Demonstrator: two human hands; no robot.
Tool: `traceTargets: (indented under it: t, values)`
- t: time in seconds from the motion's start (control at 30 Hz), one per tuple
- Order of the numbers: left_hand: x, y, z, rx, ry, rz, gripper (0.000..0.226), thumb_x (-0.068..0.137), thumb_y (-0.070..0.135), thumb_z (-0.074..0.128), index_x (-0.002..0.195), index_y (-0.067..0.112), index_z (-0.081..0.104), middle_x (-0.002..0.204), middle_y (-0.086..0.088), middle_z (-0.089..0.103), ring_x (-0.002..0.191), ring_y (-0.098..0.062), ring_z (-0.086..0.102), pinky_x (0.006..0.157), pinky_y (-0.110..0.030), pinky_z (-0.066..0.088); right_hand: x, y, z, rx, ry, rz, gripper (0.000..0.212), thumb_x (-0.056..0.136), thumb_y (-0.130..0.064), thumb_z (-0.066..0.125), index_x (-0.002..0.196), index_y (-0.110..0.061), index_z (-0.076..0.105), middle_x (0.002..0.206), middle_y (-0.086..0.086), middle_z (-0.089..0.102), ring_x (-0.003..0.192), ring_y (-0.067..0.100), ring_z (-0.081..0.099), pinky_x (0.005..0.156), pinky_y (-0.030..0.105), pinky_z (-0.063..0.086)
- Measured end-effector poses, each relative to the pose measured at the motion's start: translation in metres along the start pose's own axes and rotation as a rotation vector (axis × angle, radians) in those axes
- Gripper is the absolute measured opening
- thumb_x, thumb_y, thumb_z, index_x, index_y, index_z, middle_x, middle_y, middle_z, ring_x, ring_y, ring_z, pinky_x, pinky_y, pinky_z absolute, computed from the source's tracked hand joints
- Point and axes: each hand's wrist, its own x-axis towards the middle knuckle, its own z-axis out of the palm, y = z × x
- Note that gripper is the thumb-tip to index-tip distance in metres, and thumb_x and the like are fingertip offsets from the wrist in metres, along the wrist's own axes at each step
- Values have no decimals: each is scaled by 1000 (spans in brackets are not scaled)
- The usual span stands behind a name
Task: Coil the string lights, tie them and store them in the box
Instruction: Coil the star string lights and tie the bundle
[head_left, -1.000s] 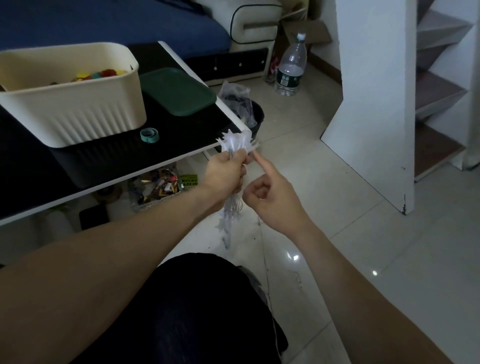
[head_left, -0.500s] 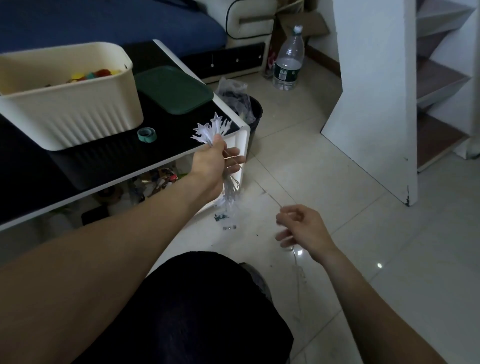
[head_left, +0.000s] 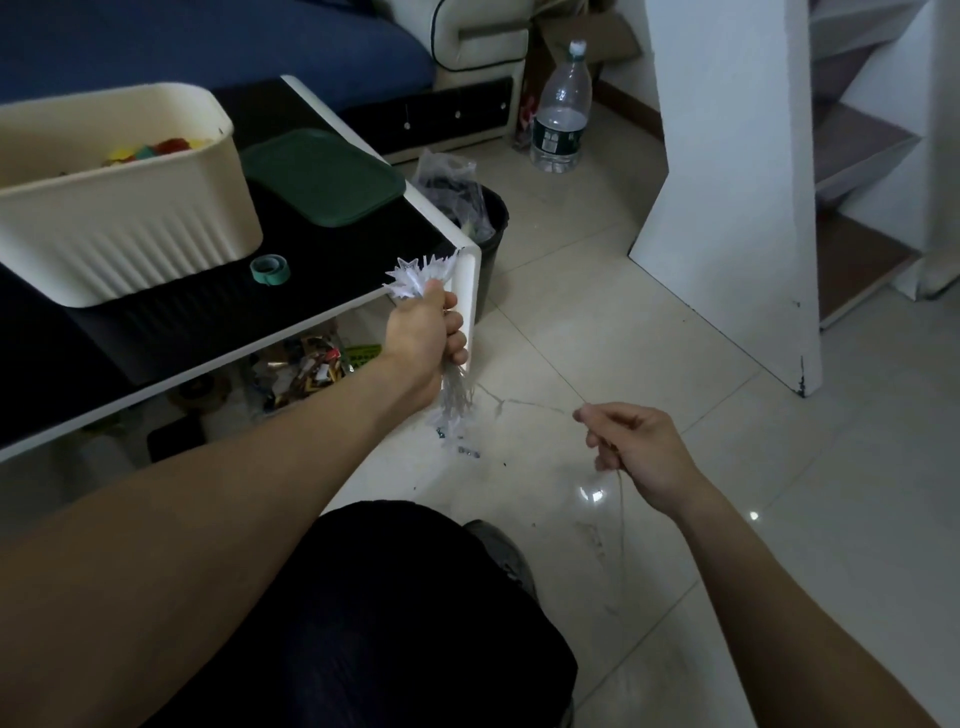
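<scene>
The bundle of white star-shaped string lights on thin clear wire (head_left: 415, 278) sits clenched in my left hand (head_left: 423, 338), stars bristling out above the fist and wire loops with a few more stars hanging below it, held upright just off the white corner of the black-topped table (head_left: 465, 270). From the bottom of that bundle a single loose strand of wire (head_left: 535, 405) runs out toward four o'clock to my right hand (head_left: 631, 447), whose grip pinches it between thumb and curled fingers; the slack drops away beneath that hand toward the floor. So the free strand lies almost level between my two hands, its long axis running from ten to four, and my right hand is the one on the loose end. I judge the next wrap calls for carrying that strand back up toward ten o'clock and round the bundle. The cream ribbed plastic box (head_left: 124, 208) waits on the table at ten o'clock from the bundle, with a small teal roll of tape (head_left: 269, 270) near its foot
</scene>
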Motion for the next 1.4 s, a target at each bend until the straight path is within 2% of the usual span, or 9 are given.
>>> traceTargets:
  t: [0.17,0.37,0.5,0.6,0.77,0.9,1.2,1.3,1.4]
  values:
    - [-11,-9,8,78,-160,-3,18,104,14,39,87,13,45,62,-3,45,45,-14,44,46,-27,42,2,-22,19,-26,-39,-103,17,95,-16,67,88,-2,72,59,2,54,44,11,38,49,27,41]
    - [-29,-24,16,279,-351,-73,18,106,15,35,105,4,48,86,-16,66,75,-29,68,80,-44,58,3,-36,41,-188,-89,-212,13,93,-14,71,82,-8,73,55,0,61,40,10,45,46,25,45]
    - [-35,-30,15,413,-424,-104,19,105,11,34,103,1,50,74,-14,66,67,-28,66,63,-38,58,4,-38,46,-265,-98,-231,14,93,-17,71,87,-5,71,57,2,64,43,11,49,47,23,43]
    - [-36,-33,15,503,-442,-87,21,104,11,35,97,0,51,68,-14,57,54,-22,55,50,-30,40,-1,-40,46,-225,-200,-203,8,92,-11,71,97,-9,65,64,1,69,53,10,58,57,22,48]
    - [-30,-35,16,459,-400,-78,16,104,10,37,90,9,47,67,-8,53,50,-17,43,52,-28,34,-7,-26,41,-304,-122,-207,41,75,-2,84,105,-17,59,85,-1,68,71,11,60,72,26,53]
    - [-25,-36,17,407,-366,-74,15,104,12,37,91,12,44,66,-6,48,51,-17,41,53,-29,33,-12,4,36,-567,-30,-218,30,81,-26,82,101,-23,59,97,-7,63,85,2,57,68,5,41]
    - [-13,-39,13,332,-262,-53,11,104,14,39,98,11,48,63,-1,47,48,-14,42,49,-25,35,-24,64,-1,-996,-472,315,33,91,-49,69,82,-17,68,67,-4,60,53,9,54,53,21,46]
    - [-16,-46,14,365,-283,-82,17,105,15,38,91,12,46,64,-3,47,49,-15,42,50,-25,35,-33,80,-12,-851,-481,624,46,97,-50,58,91,-6,70,67,8,70,50,16,63,53,26,54]
    - [-19,-53,17,395,-312,-96,19,105,14,37,87,13,44,66,-4,47,50,-16,42,52,-26,35,-34,87,-18,-531,-305,635,36,99,-29,62,92,6,66,72,19,72,57,26,71,54,34,60]
